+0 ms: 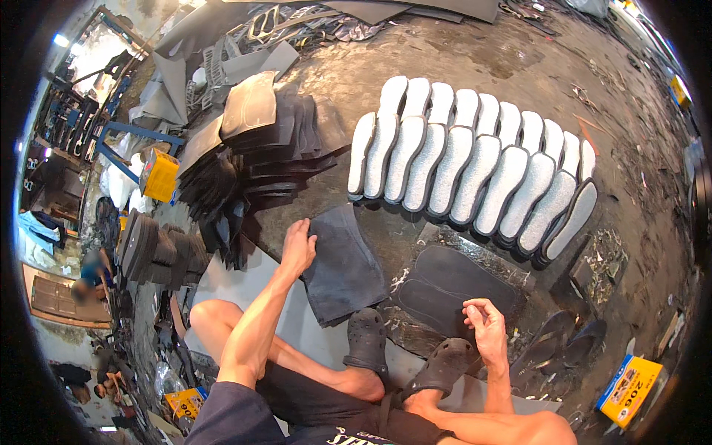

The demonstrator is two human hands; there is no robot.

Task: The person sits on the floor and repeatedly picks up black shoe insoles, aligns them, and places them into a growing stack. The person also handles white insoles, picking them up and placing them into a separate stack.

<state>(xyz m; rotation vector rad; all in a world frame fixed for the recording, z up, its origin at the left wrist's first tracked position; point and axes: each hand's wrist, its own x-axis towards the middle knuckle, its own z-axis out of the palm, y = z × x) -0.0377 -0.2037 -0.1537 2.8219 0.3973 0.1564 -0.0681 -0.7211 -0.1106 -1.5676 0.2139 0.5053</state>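
My left hand is at the upper left edge of a dark, flat rubber sheet, its bent fingers closed on that edge. The sheet lies in front of my left foot. My right hand is raised beside my right clog, fingers curled together; whatever they may hold is too small or hidden. Just left of that hand, a black sheet with sole-shaped outlines lies on a dark work surface. Part of this sheet is hidden by the clog.
Rows of white-topped soles stand ahead to the right. A tall pile of dark sheets rises at the left, near stacked dark soles. Flip-flops and a yellow box lie at the right. Scraps litter the far side.
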